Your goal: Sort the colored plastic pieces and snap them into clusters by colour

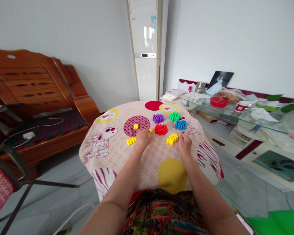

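Note:
On a table covered with a pink cartoon-print cloth [107, 153] lie small heaps of plastic pegs: purple [158, 118], green [174, 116], blue [181, 124], red [161, 129] and yellow [172, 139]. More yellow pegs lie apart at the left [130, 141] and on a dark red circle [136, 126]. My left hand [142, 138] rests fingers down on the cloth, closed over a yellow peg [150, 131] that pokes out at its right. My right hand [184, 143] sits just right of the yellow heap, fingers curled, touching it.
A wooden bench [39, 98] with a charger and white cable stands at the left. A folding chair [5, 182] is at the near left. At the right, a glass-topped low table [235, 114] holds a red bowl, cups and papers. A tall white air conditioner [147, 49] stands behind.

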Available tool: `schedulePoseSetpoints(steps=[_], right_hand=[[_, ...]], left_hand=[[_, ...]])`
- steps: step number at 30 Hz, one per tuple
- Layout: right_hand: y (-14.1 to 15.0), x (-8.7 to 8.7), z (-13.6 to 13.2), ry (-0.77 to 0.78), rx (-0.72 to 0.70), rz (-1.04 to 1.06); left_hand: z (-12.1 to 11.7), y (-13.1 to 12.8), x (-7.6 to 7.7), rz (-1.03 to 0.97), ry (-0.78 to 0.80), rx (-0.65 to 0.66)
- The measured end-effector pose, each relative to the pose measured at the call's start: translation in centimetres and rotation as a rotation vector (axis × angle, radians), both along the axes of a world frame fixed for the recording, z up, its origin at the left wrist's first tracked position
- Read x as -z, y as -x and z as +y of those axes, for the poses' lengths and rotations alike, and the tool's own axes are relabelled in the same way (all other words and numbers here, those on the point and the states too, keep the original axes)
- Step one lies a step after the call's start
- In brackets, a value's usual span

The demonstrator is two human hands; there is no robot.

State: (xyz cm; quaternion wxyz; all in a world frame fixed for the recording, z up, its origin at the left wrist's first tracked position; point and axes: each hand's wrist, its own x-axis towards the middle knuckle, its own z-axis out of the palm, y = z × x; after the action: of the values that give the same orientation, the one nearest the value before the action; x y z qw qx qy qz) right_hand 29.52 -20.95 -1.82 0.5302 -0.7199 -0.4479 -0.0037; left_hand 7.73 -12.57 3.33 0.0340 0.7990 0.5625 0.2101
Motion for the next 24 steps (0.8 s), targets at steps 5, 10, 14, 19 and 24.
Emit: schedulePoseSetpoints(steps=[5,10,14,19,24], right_hand=[[0.2,-0.4,-0.2,0.007,-0.009,0.021],[0.3,-0.6,-0.2,0.024,0.003,0.023],[0.3,-0.6,-0.3,0.016,-0.008,0.017],[0.3,-0.6,-0.3,0.017,-0.007,0.011],[0.2,-0.5,-0.2,0.024,-0.005,0.011]], left_hand=[[0.2,0.6,0.2,0.070,0.029,-0.003],[-0.1,-0.4,-0.5,-0.072,0.050,0.083],[-0.5,-1.2,-0.5,-0.130,0.104,0.242],[-1.1,-1.6,-0.2,-0.072,0.127,0.269],[-1.8,-2.9,-0.5,-0.140,0.068,0.185]])
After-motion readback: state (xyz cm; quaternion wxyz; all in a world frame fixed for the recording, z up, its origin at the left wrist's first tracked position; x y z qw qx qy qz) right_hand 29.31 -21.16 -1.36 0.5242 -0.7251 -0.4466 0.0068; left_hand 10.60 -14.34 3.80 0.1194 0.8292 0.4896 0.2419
